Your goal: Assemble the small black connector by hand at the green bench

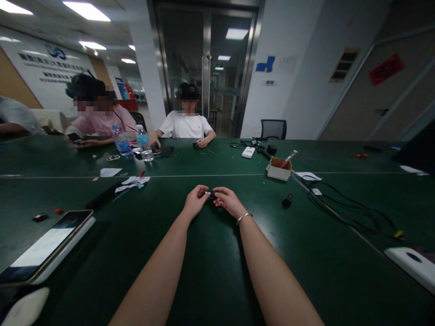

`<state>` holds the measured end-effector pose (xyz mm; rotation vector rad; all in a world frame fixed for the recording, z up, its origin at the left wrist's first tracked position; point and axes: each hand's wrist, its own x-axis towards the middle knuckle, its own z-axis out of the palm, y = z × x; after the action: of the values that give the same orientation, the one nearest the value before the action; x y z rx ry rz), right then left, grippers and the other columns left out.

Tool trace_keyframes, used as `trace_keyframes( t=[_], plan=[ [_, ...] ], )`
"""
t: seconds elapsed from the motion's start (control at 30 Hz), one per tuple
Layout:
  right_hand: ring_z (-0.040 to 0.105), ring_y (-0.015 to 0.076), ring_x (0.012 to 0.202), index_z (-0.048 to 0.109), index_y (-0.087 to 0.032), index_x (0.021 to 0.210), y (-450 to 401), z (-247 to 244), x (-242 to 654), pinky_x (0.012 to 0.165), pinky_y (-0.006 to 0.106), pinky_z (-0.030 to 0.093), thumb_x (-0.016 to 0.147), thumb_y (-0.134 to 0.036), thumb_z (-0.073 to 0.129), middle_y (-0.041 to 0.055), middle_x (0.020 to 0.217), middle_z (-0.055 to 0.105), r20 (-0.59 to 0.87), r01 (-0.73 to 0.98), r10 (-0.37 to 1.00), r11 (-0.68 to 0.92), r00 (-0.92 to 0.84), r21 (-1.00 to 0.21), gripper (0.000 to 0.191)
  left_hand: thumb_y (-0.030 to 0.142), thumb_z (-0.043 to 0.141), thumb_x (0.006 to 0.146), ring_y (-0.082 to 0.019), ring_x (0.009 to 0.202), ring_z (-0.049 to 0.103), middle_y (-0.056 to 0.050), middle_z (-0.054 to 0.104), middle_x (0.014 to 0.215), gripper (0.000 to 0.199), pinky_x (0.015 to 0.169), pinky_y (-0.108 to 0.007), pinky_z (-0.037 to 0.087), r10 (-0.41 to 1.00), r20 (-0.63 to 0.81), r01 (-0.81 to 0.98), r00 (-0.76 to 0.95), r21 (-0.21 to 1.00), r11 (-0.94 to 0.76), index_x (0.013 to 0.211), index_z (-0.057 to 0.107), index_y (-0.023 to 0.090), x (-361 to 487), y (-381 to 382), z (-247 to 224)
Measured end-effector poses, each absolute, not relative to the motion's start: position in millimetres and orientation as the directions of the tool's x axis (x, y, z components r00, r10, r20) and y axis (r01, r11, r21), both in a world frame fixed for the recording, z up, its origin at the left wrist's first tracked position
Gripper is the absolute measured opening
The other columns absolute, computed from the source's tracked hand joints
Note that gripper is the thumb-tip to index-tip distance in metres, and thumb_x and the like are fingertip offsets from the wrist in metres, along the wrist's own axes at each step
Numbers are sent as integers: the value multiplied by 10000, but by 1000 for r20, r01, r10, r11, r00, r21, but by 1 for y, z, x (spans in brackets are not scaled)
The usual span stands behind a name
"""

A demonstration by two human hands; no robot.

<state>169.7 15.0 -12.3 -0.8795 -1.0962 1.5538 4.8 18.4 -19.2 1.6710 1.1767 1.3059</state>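
Small black-and-silver piece (210,194) sits between both hands, at middle of green bench (210,271). Left hand (197,199) pinches silver end (207,193); right hand (228,200) pinches black end (213,195). Work looks part-way: piece in fingers, not yet put down. Too small to tell if ends are one part or two, so what is left is not clear. Black knob-like thing (287,200) sits off to right, no hand on it. Little open box (277,173) sits behind that.
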Motion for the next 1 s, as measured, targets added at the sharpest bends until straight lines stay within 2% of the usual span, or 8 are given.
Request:
trace_keyframes(
  t=[0.13,0.2,0.53,0.73,0.83,1.0],
  plan=[
    [616,85,523,588,-141,942,14,-12,169,487,183,501,778,-126,621,33,724,667,-10,-301,971,-84,-238,-950,167,397,570,785,-119,594,564,23,584,653,246,590,-242,449,958,279,271,62,919,-285,936,602,206,5,17,-19],
    [614,85,523,590,-142,941,15,-12,169,484,183,498,777,-137,627,32,725,669,-2,-304,971,-77,-239,-949,168,437,537,801,-111,545,541,37,554,601,256,549,-229,426,961,270,285,62,918,-276,896,597,208,6,16,-18],
    [609,86,525,582,-144,962,17,-14,171,486,186,494,784,-175,640,35,723,668,5,-301,972,-69,-237,-951,190,313,574,780,-135,678,612,-23,647,755,225,651,-268,485,962,241,167,128,951,-261,955,612,177,3,18,-18],
    [617,88,533,567,-143,964,17,-13,171,488,181,494,776,-153,643,45,732,679,-10,-298,968,-87,-252,-951,203,315,616,761,-176,857,632,-79,666,977,246,719,-294,507,949,306,160,75,936,-314,966,644,181,3,21,-21],
    [613,86,523,563,-146,957,16,-13,171,478,174,488,775,-152,644,39,710,677,-11,-303,967,-91,-256,-949,200,315,636,743,-167,827,631,-64,670,922,280,714,-287,503,941,335,149,42,929,-338,992,633,187,2,24,-24],
    [613,82,526,563,-147,946,15,-11,171,489,172,493,760,-156,665,41,721,683,-11,-305,964,-96,-267,-948,212,390,617,748,-139,668,600,-36,654,764,257,643,-271,483,948,318,173,26,932,-318,871,639,166,2,27,-27]
  ],
)
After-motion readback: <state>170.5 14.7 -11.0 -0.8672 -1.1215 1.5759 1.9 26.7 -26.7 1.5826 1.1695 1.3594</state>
